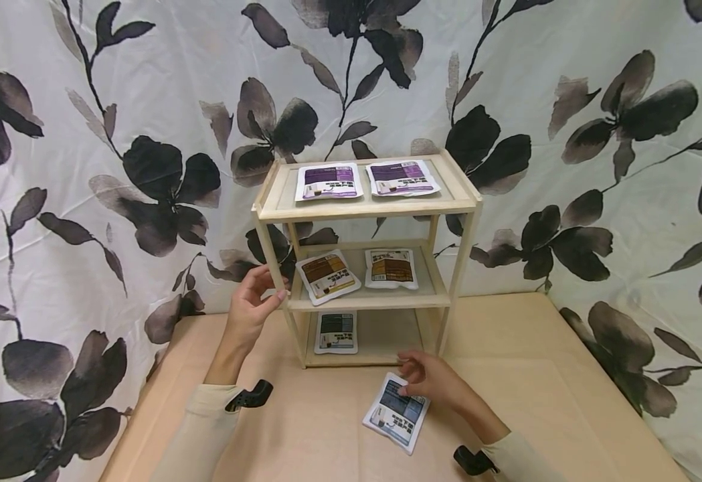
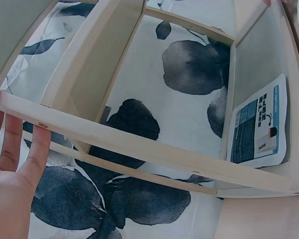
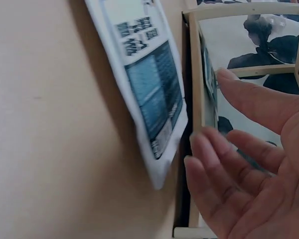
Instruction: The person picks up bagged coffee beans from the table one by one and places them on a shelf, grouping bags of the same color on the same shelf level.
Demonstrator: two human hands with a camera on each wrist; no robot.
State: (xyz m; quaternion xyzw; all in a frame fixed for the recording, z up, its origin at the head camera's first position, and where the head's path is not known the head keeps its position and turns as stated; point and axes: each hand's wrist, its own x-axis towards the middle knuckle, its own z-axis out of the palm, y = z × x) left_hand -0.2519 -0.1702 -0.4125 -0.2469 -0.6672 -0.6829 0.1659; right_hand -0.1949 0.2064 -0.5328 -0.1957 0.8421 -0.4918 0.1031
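My left hand (image 1: 253, 304) holds the left front post of a small three-tier wooden shelf (image 1: 363, 213), its thumb on one side and fingers on the other. In the left wrist view, the fingers (image 2: 35, 154) lie against the post. My right hand (image 1: 429, 378) is over a white pouch with a blue label (image 1: 395, 415) in front of the shelf. The right wrist view shows a gap between its loosely bent fingers (image 3: 209, 191) and that pouch (image 3: 154, 84), which looks slightly blurred. Another blue-label pouch (image 1: 336, 333) lies on the bottom tier, at the left.
Two purple-label pouches, one left (image 1: 329, 182) and one right (image 1: 402, 178), lie on the top tier. On the middle tier are two brown-label pouches, the left one (image 1: 328, 276) turned askew, the right one (image 1: 390, 269) straighter. A floral cloth (image 1: 164, 80) hangs behind the table (image 1: 507, 348).
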